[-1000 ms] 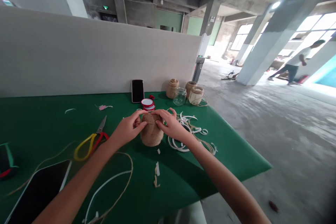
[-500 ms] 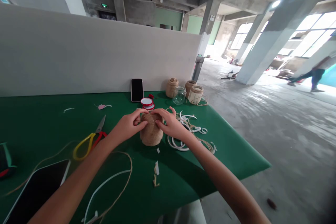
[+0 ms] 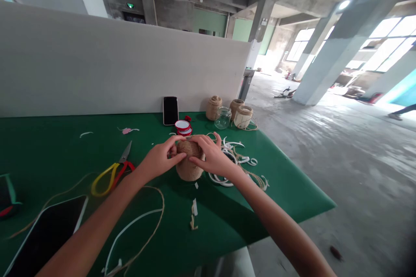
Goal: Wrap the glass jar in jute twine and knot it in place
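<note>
A small jar wrapped in brown twine [image 3: 188,168] stands on the green table [image 3: 52,151]. My left hand [image 3: 160,159] grips its upper left side, thumb and fingertips pinched at the top. My right hand [image 3: 211,156] wraps over its upper right side, fingers curled on the twine. Both hands press on the jar's neck. A loose length of twine [image 3: 152,225] trails across the table towards me.
Yellow and red scissors [image 3: 112,172] lie left of the jar. White strip offcuts [image 3: 234,156], a red-rimmed tape roll [image 3: 183,127], a phone [image 3: 170,110], a glass jar [image 3: 222,118] and twine-wrapped jars [image 3: 243,116] sit behind. A tablet [image 3: 45,233] lies near left. A grey partition backs the table.
My right hand has turned further over the jar's top and the jar has tipped slightly. A person walking at the far right has nearly left the view.
</note>
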{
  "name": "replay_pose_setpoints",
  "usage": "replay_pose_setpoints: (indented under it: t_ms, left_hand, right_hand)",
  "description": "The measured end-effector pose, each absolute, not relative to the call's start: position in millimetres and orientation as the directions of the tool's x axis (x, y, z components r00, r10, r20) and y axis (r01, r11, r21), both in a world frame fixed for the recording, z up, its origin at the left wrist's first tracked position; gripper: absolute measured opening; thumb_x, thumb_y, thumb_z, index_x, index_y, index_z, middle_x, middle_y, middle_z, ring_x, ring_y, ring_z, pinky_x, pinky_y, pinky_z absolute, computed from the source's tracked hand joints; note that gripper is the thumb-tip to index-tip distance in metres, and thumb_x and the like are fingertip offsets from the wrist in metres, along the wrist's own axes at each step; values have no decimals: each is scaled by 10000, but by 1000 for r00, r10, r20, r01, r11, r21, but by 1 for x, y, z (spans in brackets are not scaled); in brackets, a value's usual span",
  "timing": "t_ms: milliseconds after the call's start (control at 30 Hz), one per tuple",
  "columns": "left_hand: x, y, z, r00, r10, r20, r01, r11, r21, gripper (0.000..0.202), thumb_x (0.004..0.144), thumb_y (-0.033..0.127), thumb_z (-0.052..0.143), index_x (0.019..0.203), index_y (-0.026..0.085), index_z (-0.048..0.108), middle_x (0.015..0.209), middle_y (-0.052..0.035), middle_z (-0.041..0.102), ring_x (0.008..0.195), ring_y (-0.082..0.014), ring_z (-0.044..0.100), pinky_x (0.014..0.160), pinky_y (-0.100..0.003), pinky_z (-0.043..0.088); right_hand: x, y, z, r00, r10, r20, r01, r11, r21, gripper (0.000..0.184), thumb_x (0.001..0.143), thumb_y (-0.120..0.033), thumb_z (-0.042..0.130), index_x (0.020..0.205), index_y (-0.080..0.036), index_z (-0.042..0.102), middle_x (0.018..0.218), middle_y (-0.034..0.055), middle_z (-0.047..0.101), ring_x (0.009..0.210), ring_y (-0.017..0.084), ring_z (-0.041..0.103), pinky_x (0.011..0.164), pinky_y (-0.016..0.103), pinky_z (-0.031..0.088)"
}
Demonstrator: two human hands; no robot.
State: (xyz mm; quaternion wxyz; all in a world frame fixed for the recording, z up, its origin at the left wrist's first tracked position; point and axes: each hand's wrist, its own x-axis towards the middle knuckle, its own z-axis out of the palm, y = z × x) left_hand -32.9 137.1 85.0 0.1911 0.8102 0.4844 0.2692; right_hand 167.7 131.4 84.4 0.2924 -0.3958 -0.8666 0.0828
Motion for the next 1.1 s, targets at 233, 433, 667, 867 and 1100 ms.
replay_pose_setpoints:
  t_ms: [233, 433, 667, 867, 1100]
  left_hand:
    - [-40, 142, 82, 414, 878, 238, 667, -471, 577, 434, 808, 423, 485, 1205, 255, 443, 635, 60, 429, 542, -109, 449, 539, -222, 356]
    - [-45, 144, 83, 424, 880, 214, 670, -463, 580, 456, 813, 444, 475, 1221, 247, 431, 635, 58, 436, 533, -111, 449, 529, -227, 343]
    - [-40, 147, 78, 401, 884, 240, 645, -458, 611, 419, 785, 420, 503, 1153, 227, 454, 606, 70, 397, 531, -112, 429, 534, -223, 346]
    - [-33, 144, 78, 364, 895, 259, 644, -442, 624, 343, 773, 402, 523, 1060, 237, 434, 579, 83, 373, 514, -112, 426, 525, -217, 343]
    - [-15, 133, 80, 272, 919, 285, 734, -390, 556, 353, 768, 430, 521, 1049, 238, 427, 596, 68, 440, 538, -135, 488, 508, -223, 325]
  right_hand:
    - [173, 133, 87, -522, 747, 412, 614, 664, -427, 386, 815, -383, 541, 1165, -259, 433, 1214, 71, 535, 1168, 244, 444, 1058, 562, -35]
    - [173, 135, 87, -532, 751, 391, 604, 660, -446, 394, 810, -378, 545, 1168, -257, 432, 1207, 77, 538, 1169, 245, 439, 1052, 568, -48]
    - [172, 130, 80, -493, 747, 445, 578, 664, -475, 539, 781, -371, 568, 1255, -223, 358, 1381, 112, 343, 1316, 259, 258, 1086, 508, 79]
    - [162, 112, 42, -122, 906, 404, 568, 398, -720, 1094, 646, -494, 681, 1409, -186, -40, 1450, 155, 145, 1353, 287, 163, 1080, 463, 222]
    - [151, 117, 33, -104, 945, 309, 515, 317, -796, 1197, 579, -453, 733, 1418, -222, -89, 1393, 157, 313, 1251, 315, 375, 984, 457, 357]
